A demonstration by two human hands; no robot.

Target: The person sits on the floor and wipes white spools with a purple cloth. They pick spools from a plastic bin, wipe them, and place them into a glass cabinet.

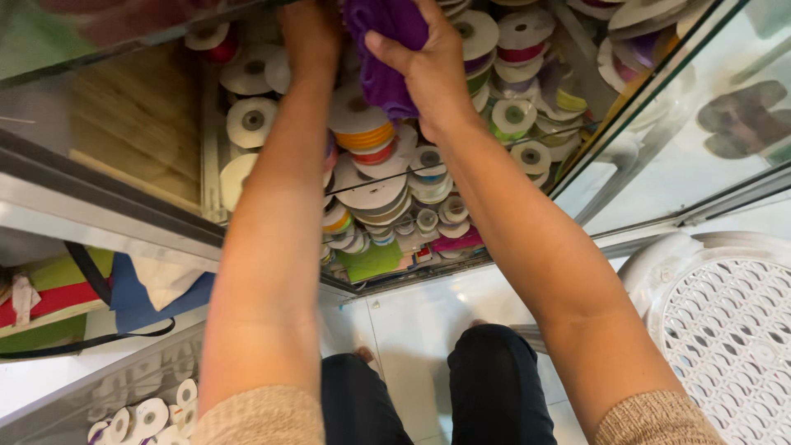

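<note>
Evidently both arms reach forward into a glass display case (pixel 659 132) crowded with ribbon spools (pixel 362 136), and the work in hand is handling a purple cloth (pixel 383 58) held up over those spools. The right hand (pixel 428 70) grips the cloth from the right side, thumb laid across the fabric and the fingers wrapped behind it, so they are clamped on the cloth. The left hand (pixel 309 37) sits just beside the cloth's left edge, close against it; its fingers run off the top of the view, so whether they are closed on the fabric or only resting there cannot be told. The cloth hangs bunched between the two hands, its lower end drooping close above an orange and red spool (pixel 369 140). By my reading this is the middle of a wiping or placing step inside the case. Whatever follows would call for a steady hold with the right hand and care not to knock the loosely stacked spools underneath. Below, the person's knees in dark trousers (pixel 494 379) stand on a pale tiled floor (pixel 412 313), beside a white plastic stool (pixel 725 321)
</note>
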